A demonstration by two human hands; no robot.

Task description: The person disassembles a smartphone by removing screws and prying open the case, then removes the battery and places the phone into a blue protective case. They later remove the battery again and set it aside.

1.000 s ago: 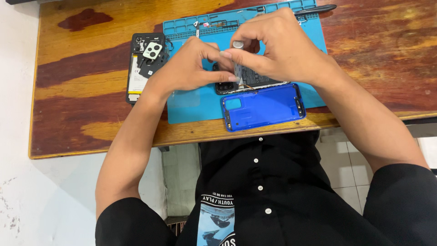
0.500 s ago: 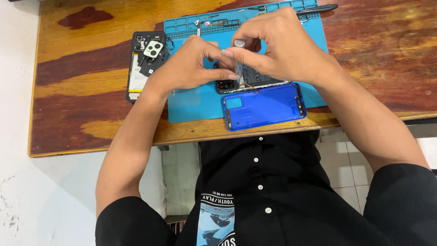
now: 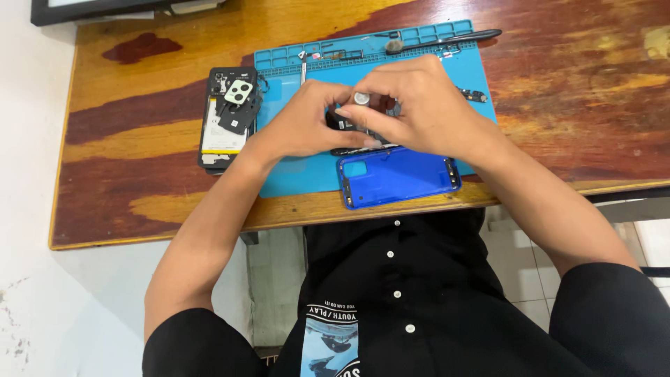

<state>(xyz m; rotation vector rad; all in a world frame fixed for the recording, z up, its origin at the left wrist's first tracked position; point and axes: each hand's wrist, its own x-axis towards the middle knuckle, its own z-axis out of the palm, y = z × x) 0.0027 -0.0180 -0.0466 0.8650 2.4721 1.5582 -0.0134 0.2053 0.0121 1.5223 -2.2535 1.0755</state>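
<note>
Both my hands meet over a blue repair mat on a wooden table. My left hand grips a dark phone body, which lies mostly hidden under my fingers. My right hand pinches a small round silver part at its fingertips, right above that phone body. A blue phone back cover lies flat on the mat, just in front of my hands.
Left of the mat, an opened phone shows its battery and camera module. Tweezers and a black pen-like tool lie near the mat's far edge. A small circuit strip sits to the right. The table edge is near my body.
My hands stay together over the dark phone body. Only the fingertips shift slightly around the small round part.
</note>
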